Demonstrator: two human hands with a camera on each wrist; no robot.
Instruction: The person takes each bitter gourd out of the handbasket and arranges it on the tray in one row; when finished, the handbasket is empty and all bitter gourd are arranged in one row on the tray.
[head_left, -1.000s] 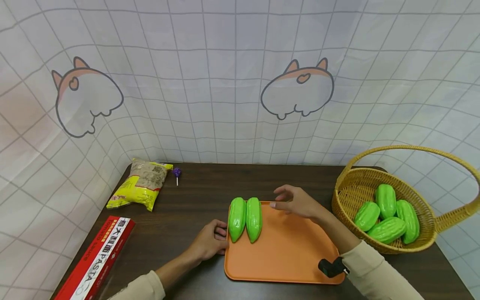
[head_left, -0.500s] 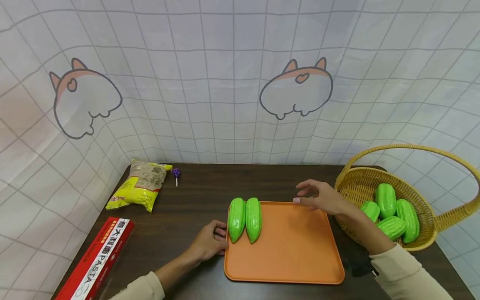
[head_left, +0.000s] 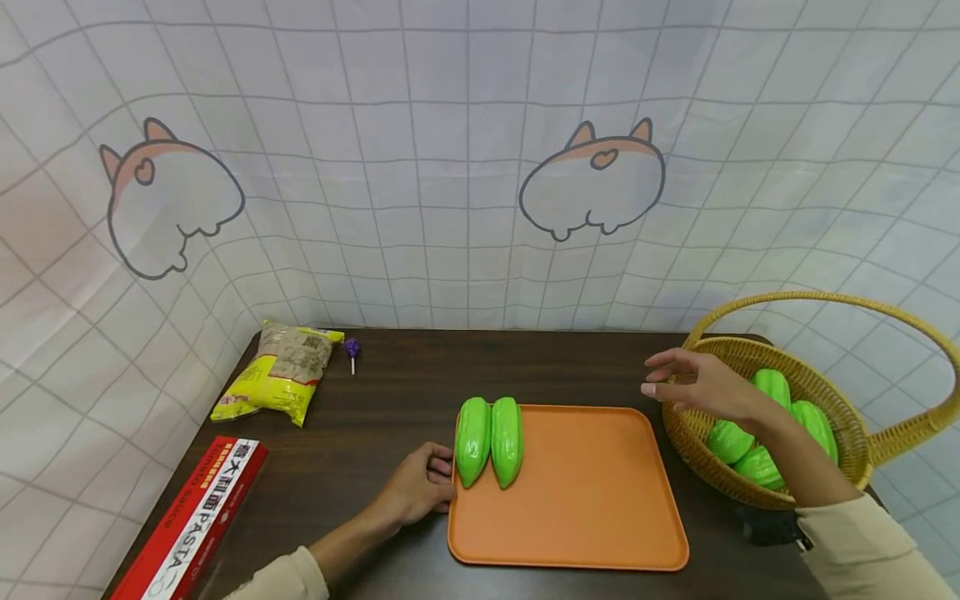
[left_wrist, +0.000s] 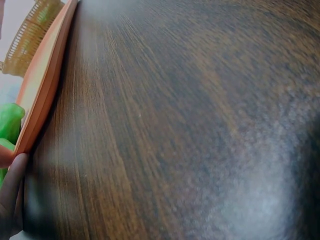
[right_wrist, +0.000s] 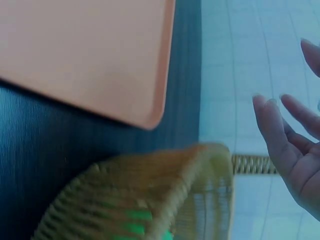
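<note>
My left hand [head_left: 415, 485] holds the left rim of an orange tray [head_left: 577, 500]. In the left wrist view, thumb and fingers [left_wrist: 12, 187] meet at the tray's edge. Two glossy green ridged fruits [head_left: 472, 442], shaped like star fruit, lie side by side at the tray's back left, pointed ends toward me. My right hand [head_left: 701, 385] hovers over the near left side of a wicker basket [head_left: 682, 454], fingers loosely bent with nothing between them. Several similar green fruits [head_left: 772, 385] lie inside the basket, partly hidden by my right forearm.
At the back left are a yellow snack-like bag [head_left: 285, 367] and a purple lollipop [head_left: 352, 348]. A red pasta box [head_left: 195, 517] lies at the left edge. The basket's tall handle [head_left: 817, 297] arches up at the right. A white checked cloth [head_left: 450, 208] hangs behind the table.
My right hand has moved right, from above the tray to the basket, carrying nothing. My left hand stays at the tray's rim, and the two fruits on the tray stay put.
</note>
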